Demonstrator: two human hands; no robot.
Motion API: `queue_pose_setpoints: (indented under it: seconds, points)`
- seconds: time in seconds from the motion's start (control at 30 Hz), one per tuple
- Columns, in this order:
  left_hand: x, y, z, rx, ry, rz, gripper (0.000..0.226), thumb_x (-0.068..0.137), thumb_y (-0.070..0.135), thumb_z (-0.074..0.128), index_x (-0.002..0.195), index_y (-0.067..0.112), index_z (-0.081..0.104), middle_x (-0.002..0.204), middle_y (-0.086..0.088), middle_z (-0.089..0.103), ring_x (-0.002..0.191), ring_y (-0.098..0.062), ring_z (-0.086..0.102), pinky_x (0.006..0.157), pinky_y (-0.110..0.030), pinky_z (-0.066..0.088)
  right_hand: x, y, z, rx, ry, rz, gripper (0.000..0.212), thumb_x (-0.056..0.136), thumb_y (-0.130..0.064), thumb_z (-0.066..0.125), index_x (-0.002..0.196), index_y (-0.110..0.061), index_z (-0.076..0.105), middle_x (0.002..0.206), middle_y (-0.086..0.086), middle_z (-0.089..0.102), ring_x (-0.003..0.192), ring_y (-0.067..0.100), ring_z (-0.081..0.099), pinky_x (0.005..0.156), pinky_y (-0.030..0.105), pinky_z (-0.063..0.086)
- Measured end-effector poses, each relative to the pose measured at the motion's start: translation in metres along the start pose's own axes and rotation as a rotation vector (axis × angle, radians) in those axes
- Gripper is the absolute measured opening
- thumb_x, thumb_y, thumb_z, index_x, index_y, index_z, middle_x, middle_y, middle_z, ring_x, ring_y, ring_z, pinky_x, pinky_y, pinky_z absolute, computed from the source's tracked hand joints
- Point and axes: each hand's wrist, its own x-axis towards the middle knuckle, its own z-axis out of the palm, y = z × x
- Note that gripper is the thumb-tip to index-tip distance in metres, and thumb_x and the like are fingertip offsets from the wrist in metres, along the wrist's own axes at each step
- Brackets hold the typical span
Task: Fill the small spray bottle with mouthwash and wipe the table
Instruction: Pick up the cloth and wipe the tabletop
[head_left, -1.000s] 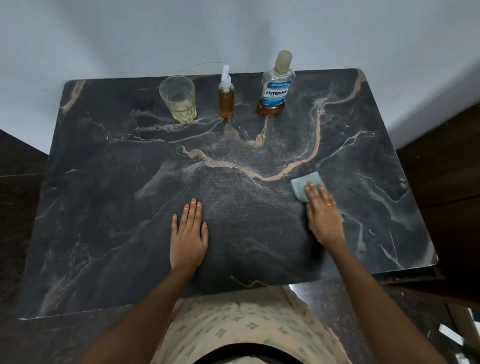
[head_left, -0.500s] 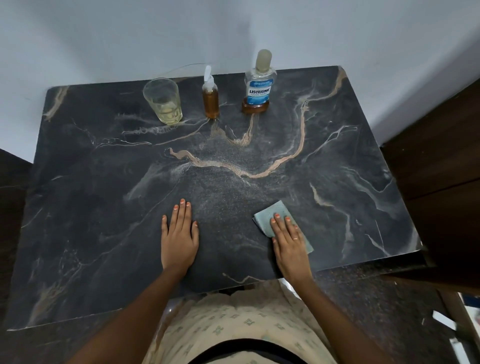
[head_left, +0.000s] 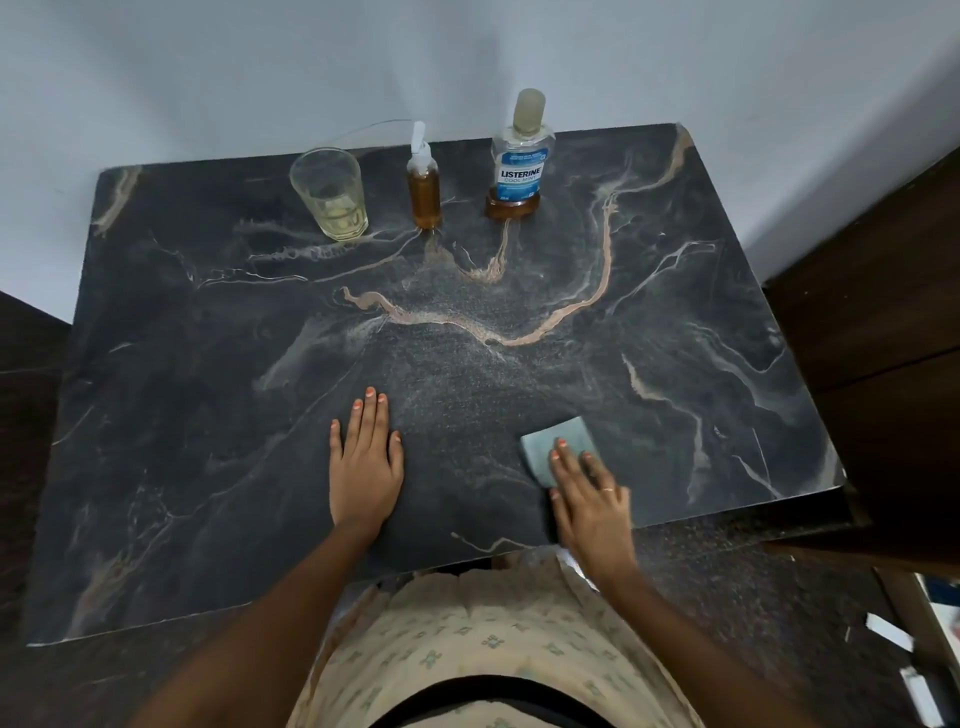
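A small spray bottle (head_left: 424, 195) filled with amber liquid stands capped at the back of the dark marble table (head_left: 208, 415). To its right stands a Listerine mouthwash bottle (head_left: 521, 161), nearly empty, with its cap on. My right hand (head_left: 589, 501) presses flat on a pale blue-green cloth (head_left: 558, 447) near the table's front edge, fingers straight. My left hand (head_left: 366, 462) rests flat on the marble to the left of the cloth, holding nothing.
A clear glass (head_left: 330, 195) with a little pale yellow liquid stands left of the spray bottle. A dark wooden cabinet (head_left: 883, 364) adjoins the table on the right. A pale wall runs behind the table.
My right hand slid the cloth from the right middle of the table back toward the front edge and leftward. My left hand stayed flat in place.
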Motion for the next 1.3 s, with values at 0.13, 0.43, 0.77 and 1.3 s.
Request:
queue_pose_setpoints:
  seconds: [0.13, 0.43, 0.77, 1.3]
  points:
    - [0.000, -0.001, 0.000, 0.006, -0.006, 0.001, 0.054, 0.092, 0.031, 0.021, 0.143, 0.013, 0.018, 0.153, -0.004, 0.019, 0.141, -0.017, 0.015, 0.116, -0.042, 0.006, 0.007, -0.048, 0.014, -0.094, -0.074, -0.308, 0.043, 0.085, -0.036, 0.037, 0.120, -0.023, 0.059, 0.131, -0.010, 0.055, 0.096, 0.016, 0.063, 0.065, 0.022, 0.045]
    - [0.000, -0.001, 0.000, 0.032, -0.014, 0.011, 0.055, 0.093, 0.032, 0.019, 0.143, 0.012, 0.019, 0.153, -0.004, 0.020, 0.141, -0.018, 0.016, 0.115, -0.040, 0.004, 0.073, -0.078, 0.023, -0.175, -0.066, -0.326, 0.043, 0.088, -0.035, 0.034, 0.124, -0.024, 0.055, 0.135, -0.010, 0.052, 0.101, 0.015, 0.056, 0.089, 0.031, 0.044]
    - [0.001, -0.002, 0.000, 0.044, -0.029, 0.000, 0.051, 0.096, 0.028, 0.028, 0.144, 0.013, 0.018, 0.153, -0.004, 0.021, 0.141, -0.017, 0.015, 0.114, -0.040, 0.003, 0.185, -0.127, 0.031, -0.029, -0.226, -0.225, 0.046, 0.100, -0.028, 0.026, 0.144, -0.018, 0.016, 0.155, -0.002, 0.011, 0.143, 0.026, 0.003, 0.115, 0.043, -0.001]
    - [0.001, 0.001, -0.007, 0.047, -0.042, -0.001, 0.054, 0.092, 0.032, 0.018, 0.142, 0.011, 0.025, 0.149, -0.006, 0.029, 0.138, -0.020, 0.024, 0.112, -0.045, 0.014, 0.184, -0.019, 0.002, -0.003, -0.016, -0.094, 0.043, 0.093, -0.013, 0.048, 0.135, -0.010, 0.040, 0.143, 0.010, 0.040, 0.137, 0.034, 0.026, 0.113, 0.050, 0.018]
